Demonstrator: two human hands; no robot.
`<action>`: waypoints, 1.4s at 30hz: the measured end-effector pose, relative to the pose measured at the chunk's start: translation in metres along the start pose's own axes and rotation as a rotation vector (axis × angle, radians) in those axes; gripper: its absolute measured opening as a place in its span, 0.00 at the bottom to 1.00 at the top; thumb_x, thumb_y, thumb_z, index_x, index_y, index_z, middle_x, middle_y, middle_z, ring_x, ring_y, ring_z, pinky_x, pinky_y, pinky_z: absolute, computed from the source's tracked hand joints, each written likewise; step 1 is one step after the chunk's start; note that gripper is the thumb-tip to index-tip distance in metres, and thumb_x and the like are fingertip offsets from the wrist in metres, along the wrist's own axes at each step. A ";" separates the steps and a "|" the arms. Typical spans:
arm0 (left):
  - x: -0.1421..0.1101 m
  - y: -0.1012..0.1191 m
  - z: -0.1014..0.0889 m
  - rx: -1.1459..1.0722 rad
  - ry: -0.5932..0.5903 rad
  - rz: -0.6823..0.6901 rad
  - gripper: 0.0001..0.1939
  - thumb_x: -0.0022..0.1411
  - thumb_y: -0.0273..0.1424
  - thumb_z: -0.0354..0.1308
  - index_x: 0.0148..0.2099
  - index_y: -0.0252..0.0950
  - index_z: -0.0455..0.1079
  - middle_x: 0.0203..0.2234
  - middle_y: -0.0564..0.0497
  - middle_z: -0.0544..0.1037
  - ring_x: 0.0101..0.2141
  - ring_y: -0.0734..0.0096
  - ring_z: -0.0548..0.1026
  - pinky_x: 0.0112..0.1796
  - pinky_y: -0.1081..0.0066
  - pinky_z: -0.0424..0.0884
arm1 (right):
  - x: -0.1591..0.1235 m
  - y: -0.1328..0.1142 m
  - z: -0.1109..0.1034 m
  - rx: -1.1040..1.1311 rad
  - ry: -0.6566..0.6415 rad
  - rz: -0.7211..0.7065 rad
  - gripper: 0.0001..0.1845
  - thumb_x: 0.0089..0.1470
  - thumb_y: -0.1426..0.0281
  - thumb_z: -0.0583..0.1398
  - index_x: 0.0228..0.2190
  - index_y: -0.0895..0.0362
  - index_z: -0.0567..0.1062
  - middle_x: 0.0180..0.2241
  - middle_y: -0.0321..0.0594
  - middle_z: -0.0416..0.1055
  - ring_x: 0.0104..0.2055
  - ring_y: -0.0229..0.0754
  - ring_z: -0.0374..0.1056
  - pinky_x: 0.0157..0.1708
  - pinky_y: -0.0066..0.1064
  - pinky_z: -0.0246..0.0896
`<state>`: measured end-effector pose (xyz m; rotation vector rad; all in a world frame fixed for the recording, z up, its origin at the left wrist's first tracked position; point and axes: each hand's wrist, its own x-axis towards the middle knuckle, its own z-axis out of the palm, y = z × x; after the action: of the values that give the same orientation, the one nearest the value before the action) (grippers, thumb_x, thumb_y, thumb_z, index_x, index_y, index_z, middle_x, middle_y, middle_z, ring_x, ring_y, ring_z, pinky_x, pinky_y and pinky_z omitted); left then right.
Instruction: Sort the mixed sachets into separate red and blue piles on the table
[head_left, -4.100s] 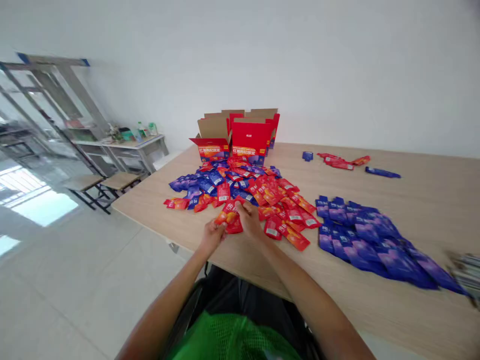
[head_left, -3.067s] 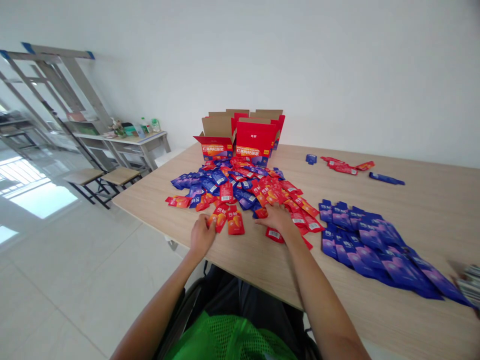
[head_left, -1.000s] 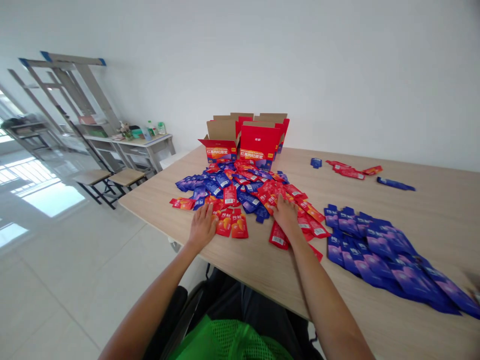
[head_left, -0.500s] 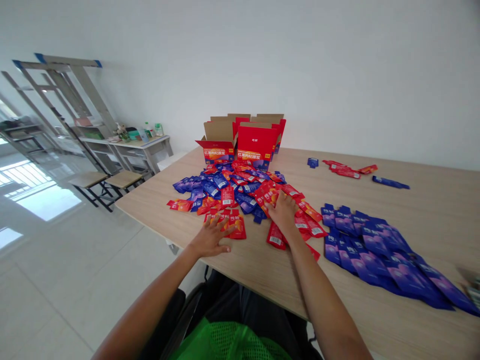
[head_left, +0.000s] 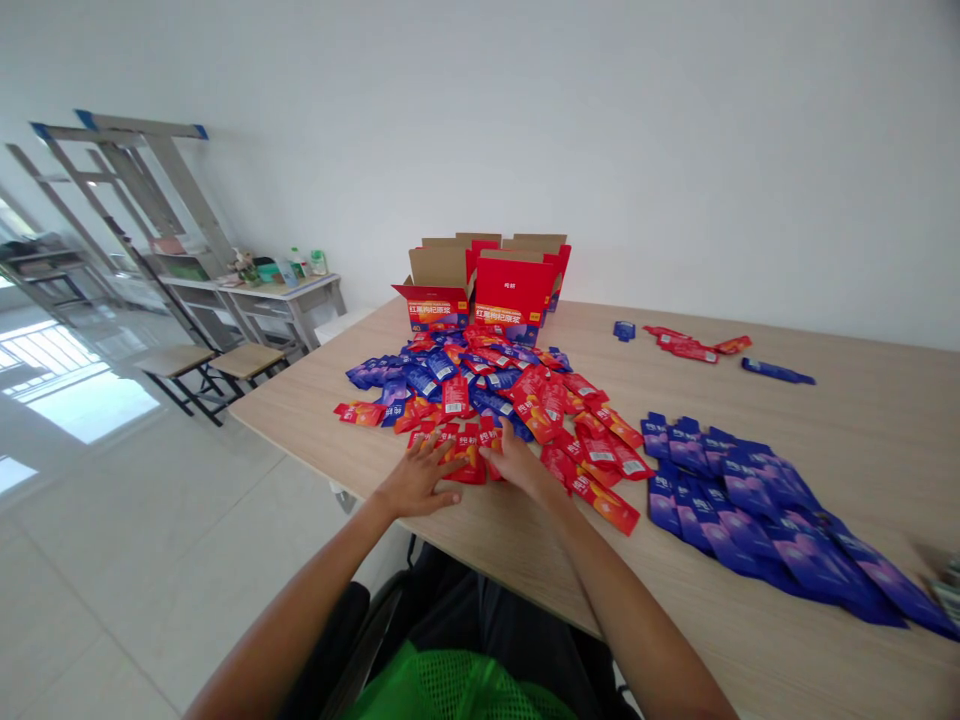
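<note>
My left hand (head_left: 420,480) lies flat with its fingers spread over a short row of overlapping red pouches (head_left: 470,460) near the table's front edge. At the right end of that row, my right hand (head_left: 520,462) grips another red pouch (head_left: 490,438) by its right side, thumb on the printed face. Behind both hands spreads a mixed heap of red and blue pouches (head_left: 421,380). Just right of my right hand, loose red pouches (head_left: 604,497) lie at various angles, some on top of others.
Open red cartons (head_left: 512,285) stand behind the heap against the wall. Blue pouches (head_left: 750,520) overlap in rows on the right of the table (head_left: 585,570). A few red pouches (head_left: 686,346) and blue ones lie at the back. Stools (head_left: 247,360) stand left on the floor.
My right hand has moved left and toward me from the red pile, bringing a red pouch to the right end of the row. My left hand has stayed in place.
</note>
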<state>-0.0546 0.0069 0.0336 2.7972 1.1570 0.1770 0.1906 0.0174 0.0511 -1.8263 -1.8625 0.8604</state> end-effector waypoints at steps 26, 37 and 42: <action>0.009 0.032 0.015 0.096 0.184 0.222 0.39 0.67 0.58 0.53 0.73 0.47 0.58 0.73 0.43 0.53 0.73 0.40 0.46 0.68 0.36 0.47 | 0.011 0.029 -0.048 -0.638 0.347 0.115 0.37 0.65 0.60 0.61 0.69 0.60 0.59 0.59 0.64 0.70 0.61 0.61 0.67 0.59 0.46 0.57; 0.018 0.043 0.026 0.003 0.145 0.030 0.25 0.75 0.41 0.48 0.70 0.45 0.64 0.70 0.41 0.61 0.70 0.45 0.57 0.67 0.39 0.56 | -0.004 0.006 -0.047 -0.335 0.198 0.141 0.44 0.67 0.58 0.56 0.72 0.66 0.47 0.58 0.64 0.71 0.61 0.57 0.70 0.56 0.40 0.63; 0.015 0.040 0.029 -0.020 0.162 -0.002 0.25 0.74 0.40 0.51 0.69 0.44 0.65 0.69 0.41 0.62 0.69 0.43 0.58 0.66 0.37 0.57 | -0.026 -0.019 -0.036 -0.255 0.055 0.056 0.45 0.68 0.54 0.55 0.72 0.65 0.46 0.60 0.64 0.70 0.61 0.56 0.70 0.55 0.39 0.65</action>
<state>-0.0115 -0.0121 0.0118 2.8080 1.1832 0.4199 0.2022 -0.0020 0.0936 -2.0382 -1.9697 0.6058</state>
